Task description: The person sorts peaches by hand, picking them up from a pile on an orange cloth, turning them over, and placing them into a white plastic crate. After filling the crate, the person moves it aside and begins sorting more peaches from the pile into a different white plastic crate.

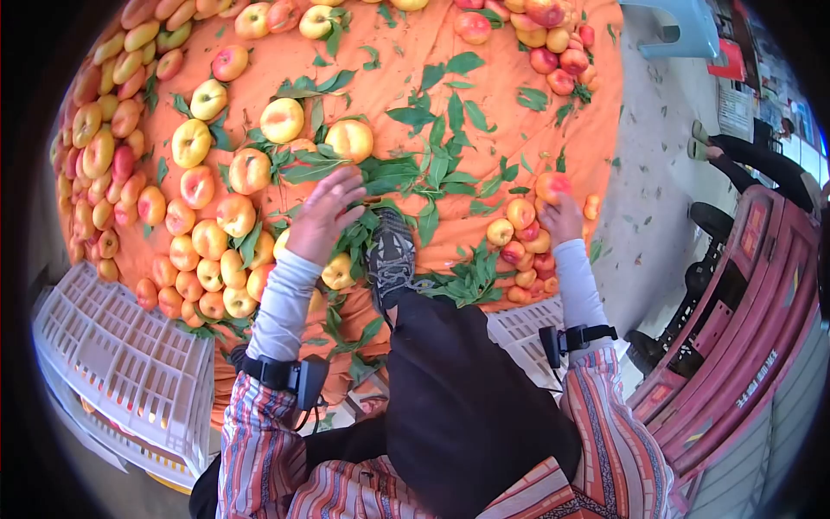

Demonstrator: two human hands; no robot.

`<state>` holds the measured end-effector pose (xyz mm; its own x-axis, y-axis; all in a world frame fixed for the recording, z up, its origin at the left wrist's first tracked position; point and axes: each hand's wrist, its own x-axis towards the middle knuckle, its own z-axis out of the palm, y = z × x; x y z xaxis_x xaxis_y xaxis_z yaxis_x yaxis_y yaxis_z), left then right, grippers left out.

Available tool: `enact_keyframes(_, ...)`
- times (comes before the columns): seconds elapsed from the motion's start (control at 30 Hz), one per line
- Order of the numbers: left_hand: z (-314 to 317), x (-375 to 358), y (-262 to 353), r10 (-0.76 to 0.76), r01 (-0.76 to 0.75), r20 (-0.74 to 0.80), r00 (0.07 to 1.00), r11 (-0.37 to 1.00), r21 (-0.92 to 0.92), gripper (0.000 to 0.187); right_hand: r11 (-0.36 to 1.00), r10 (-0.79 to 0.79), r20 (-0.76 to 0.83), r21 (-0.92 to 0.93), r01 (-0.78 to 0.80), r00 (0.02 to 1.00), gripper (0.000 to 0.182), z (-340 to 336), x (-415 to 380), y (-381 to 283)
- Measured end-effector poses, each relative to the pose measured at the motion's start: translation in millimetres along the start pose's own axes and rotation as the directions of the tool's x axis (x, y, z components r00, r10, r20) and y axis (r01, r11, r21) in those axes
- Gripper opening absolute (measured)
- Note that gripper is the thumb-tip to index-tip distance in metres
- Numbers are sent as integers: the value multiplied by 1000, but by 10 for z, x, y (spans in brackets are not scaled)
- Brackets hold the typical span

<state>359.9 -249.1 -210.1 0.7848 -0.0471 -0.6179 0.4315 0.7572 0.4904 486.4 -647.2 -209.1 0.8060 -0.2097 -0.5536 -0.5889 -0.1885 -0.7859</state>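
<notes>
Flat yellow-red peaches (pixel 283 120) and green leaves (pixel 438 164) lie on an orange cloth (pixel 380 82). My left hand (pixel 324 214), empty, is spread over the leaves, its fingertips just below a yellow peach (pixel 349 140). On the right, my right hand (pixel 562 218) is closed on a red-orange peach (pixel 552 188), above a small pile of red and yellow fruit (pixel 520 214). A larger group of peaches (pixel 209 239) lies to the left of my left hand.
White slatted crates (pixel 130 346) stand at the lower left, another (pixel 527 333) beside my knee. My shoe (pixel 393 255) rests on the cloth. At right are a pink vehicle (pixel 726 346), a blue stool (pixel 670 26) and another person's legs (pixel 761 160).
</notes>
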Motion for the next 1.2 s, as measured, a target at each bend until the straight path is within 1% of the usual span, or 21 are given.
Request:
enact_keyframes(0.03, -23, -27, 32, -2, 1, -17, 1000, 1000, -12, 48, 973, 190, -211, 172, -154, 959, 30, -127, 18, -65)
enact_keyframes(0.1, -26, -47, 45, 0, 0, -16, 1000, 1000, -4, 47, 983, 181, -336, 66, -169, 924, 31, -800, 325, 326)
enact_keyframes(0.17, -31, -35, 35, 4, -3, -43, 999, 1000, 13, 49, 797, -330, -359, -602, 53, 873, 35, -1818, 1105, 1416)
enact_keyframes(0.2, -61, -18, -21, 16, -16, -13, 1000, 1000, 11, 50, 570, -315, -308, -817, -80, 898, 36, -1604, 991, 1026)
enact_keyframes(0.23, -140, 37, -115, 102, -116, 88, 991, 977, 181, 49, 410, -261, -254, -903, -132, 931, 37, -1438, 920, 785)
enact_keyframes(0.27, -123, 31, -115, 19, -18, 50, 999, 1000, -20, 50, 280, -204, -214, -948, -152, 955, 38, -1316, 947, 682)
enact_keyframes(0.33, -123, 37, -139, -13, 14, 53, 999, 1000, -23, 45, 47, -55, -164, -986, -162, 985, 41, -1150, 1124, 585)
enact_keyframes(0.47, -73, -44, -17, -30, 31, 6, 1000, 999, -35, 40, -453, 359, -97, -888, 83, 928, 46, -775, 1090, 170)
enact_keyframes(0.5, -77, -47, 0, -19, 19, 4, 1000, 999, -31, 39, -468, 460, -101, -872, 143, 882, 47, -593, 926, -95)
enact_keyframes(0.57, -135, -78, 109, 51, -52, -28, 998, 998, -20, 40, 32, -57, -192, -981, -190, 980, 41, -961, 1451, 463)
enact_keyframes(0.63, -222, -156, 258, 107, -106, -63, 992, 994, 8, 38, -366, 3, -133, -923, -123, 991, 35, -267, 1262, -329)
enact_keyframes(0.7, -343, -182, 381, 241, -245, -93, 966, 969, -30, 36, -334, -62, 113, -939, 86, 992, 31, 779, 712, -1156)
enact_keyframes(0.73, -412, -193, 489, 281, -285, -132, 950, 958, -10, 34, -255, -225, 338, -925, 280, 914, 33, 1137, 598, -1324)
enact_keyframes(0.77, -493, -182, 608, 325, -327, -174, 930, 945, 13, 33, -100, -350, 600, -788, 608, 719, 32, 1503, 467, -1495)
enact_keyframes(0.8, -603, -127, 701, 430, -409, -219, 876, 902, 138, 31, 6, -497, 685, -611, 792, 532, 29, 1826, 546, -1478)
enact_keyframes(0.83, -736, -43, 787, 533, -472, -251, 808, 841, 265, 29, 20, -387, 723, -614, 789, 572, 32, 2253, 403, -1657)
enact_keyframes(0.87, -866, 28, 902, 631, -516, -268, 728, 762, 392, 28, 14, -469, 784, -453, 892, 406, 31, 2633, 386, -1677)
enact_keyframes(0.93, -1069, 184, 1318, 865, -411, -209, 457, 413, 812, 25, -173, -613, 788, -202, 964, 55, 29, 3364, 267, -1732)
enact_keyframes(1.0, -1322, 420, 1704, 926, -167, -163, 340, 230, 959, 26, -127, -613, 787, -181, 975, 66, 29, 3925, 169, -1836)
enact_keyframes(1.1, -1405, 713, 2248, 947, 128, -11, 321, -32, 991, 39, 48, -644, 753, -136, 990, 135, 31, 4464, 567, -1786)
enact_keyframes(1.2, -1402, 969, 2603, 858, 351, 84, 507, -294, 889, 43, 260, -532, 803, -148, 954, 269, 40, 4617, 831, -1696)
